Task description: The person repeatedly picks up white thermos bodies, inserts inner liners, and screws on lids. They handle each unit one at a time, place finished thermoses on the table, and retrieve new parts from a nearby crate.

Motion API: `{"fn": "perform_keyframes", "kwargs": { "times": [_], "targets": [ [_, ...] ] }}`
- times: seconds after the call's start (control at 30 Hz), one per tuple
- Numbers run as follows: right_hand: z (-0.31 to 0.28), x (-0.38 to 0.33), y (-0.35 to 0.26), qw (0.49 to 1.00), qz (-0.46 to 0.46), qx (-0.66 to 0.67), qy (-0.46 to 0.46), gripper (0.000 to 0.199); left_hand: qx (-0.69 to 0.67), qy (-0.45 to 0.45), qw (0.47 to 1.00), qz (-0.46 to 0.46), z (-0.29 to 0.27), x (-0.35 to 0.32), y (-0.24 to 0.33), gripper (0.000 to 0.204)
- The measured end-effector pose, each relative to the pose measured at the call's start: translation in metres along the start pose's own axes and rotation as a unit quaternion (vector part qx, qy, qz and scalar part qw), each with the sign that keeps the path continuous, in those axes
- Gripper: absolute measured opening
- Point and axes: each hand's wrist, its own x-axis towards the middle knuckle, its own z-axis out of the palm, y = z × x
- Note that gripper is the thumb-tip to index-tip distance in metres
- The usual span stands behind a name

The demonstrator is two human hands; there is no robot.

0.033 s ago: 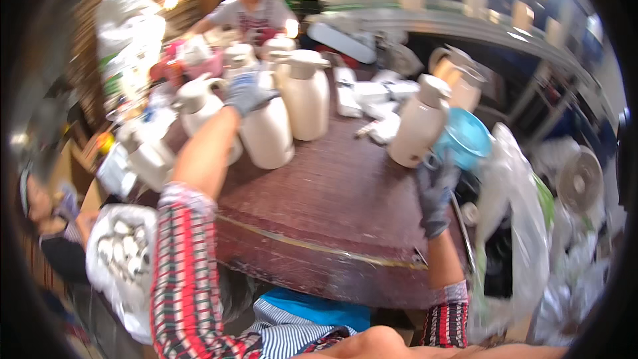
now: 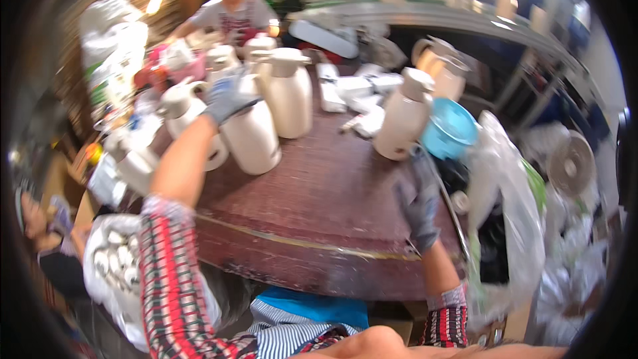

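Head view, looking down: the left hand (image 2: 228, 98), in a grey glove, is stretched forward and up across the round brown table (image 2: 319, 213), its fingers wrapped over the top of a cream jug (image 2: 251, 134) that stands upright. That jug lies straight ahead of the left arm, its long axis vertical, so the grasp comes from above onto the lid end. The right hand (image 2: 419, 199), also gloved, rests near the table's right rim with fingers loosely spread and holding nothing; it points toward a second cream jug (image 2: 404, 114) that leans slightly and sits just beyond the fingertips, apart from them. A light blue bowl (image 2: 449, 129) lies just beside that jug on the right. More cream jugs crowd behind the grasped one, a taller jug (image 2: 290, 92) touching or nearly touching it. Across the table another person (image 2: 234, 8) works. A clear plastic bag (image 2: 508, 219) hangs off the right edge.
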Motion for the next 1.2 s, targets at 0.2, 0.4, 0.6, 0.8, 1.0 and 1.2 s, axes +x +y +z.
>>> {"fn": "perform_keyframes", "kwargs": {
  "times": [0.2,0.4,0.6,0.8,1.0,1.2],
  "targets": [
    [-0.201,-0.218,-0.127,0.975,0.109,-0.179,-0.077,0.046,-0.431,-0.051,0.897,0.087,-0.049,-0.163,0.042,0.101],
    [-0.341,-0.451,-0.209,0.691,0.655,-0.187,0.243,0.055,-0.739,-0.229,0.622,-0.121,0.018,-0.382,0.051,0.088],
    [-0.377,-0.557,-0.33,0.713,0.625,-0.316,-0.036,0.067,-0.684,-0.232,0.679,-0.133,0.106,-0.482,0.002,0.067],
    [-0.363,-0.587,-0.301,0.621,0.689,-0.364,-0.088,0.073,-0.669,-0.376,0.619,-0.168,0.117,-0.47,-0.054,0.082],
    [-0.378,-0.653,-0.245,0.567,0.729,-0.36,-0.133,0.079,-0.499,-0.293,0.814,-0.047,0.107,-0.459,-0.044,0.071],
    [-0.378,-0.703,-0.233,0.528,0.762,-0.333,-0.173,0.076,-0.233,0.026,0.968,0.093,0.043,-0.429,0.037,0.056]
  ]
}}
